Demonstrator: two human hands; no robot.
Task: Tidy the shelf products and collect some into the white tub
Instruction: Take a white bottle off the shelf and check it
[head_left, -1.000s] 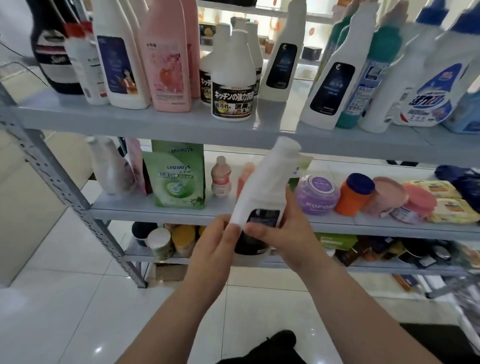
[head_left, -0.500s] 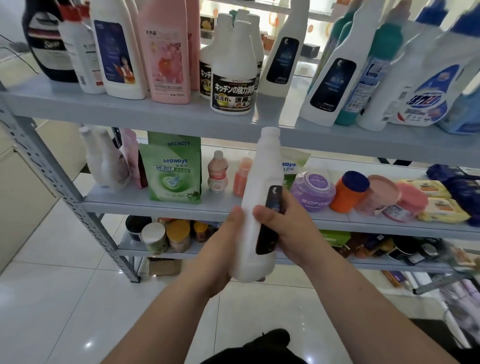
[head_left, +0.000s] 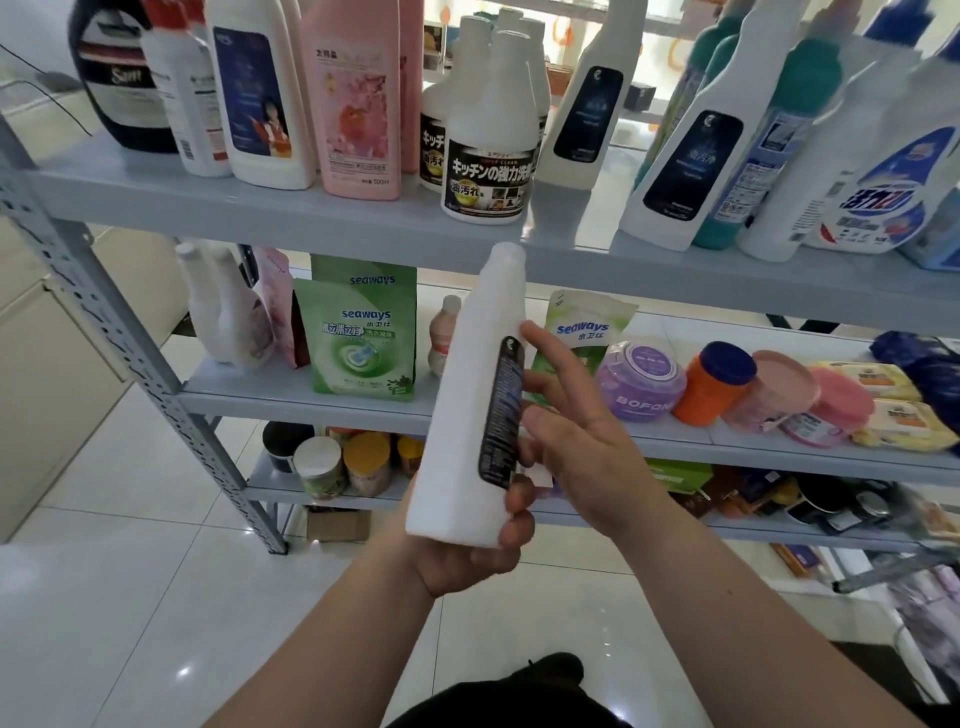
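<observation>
Three grey shelves (head_left: 311, 228), glossy white floor tiles (head_left: 130, 597), left hand (head_left: 467, 558) gripping bottle (head_left: 462, 415)

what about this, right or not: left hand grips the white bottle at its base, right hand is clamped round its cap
Not the right hand: the head view shows it open, fingers straight beside the dark label, below the cap. The left hand does grip the white bottle at its base.
</observation>
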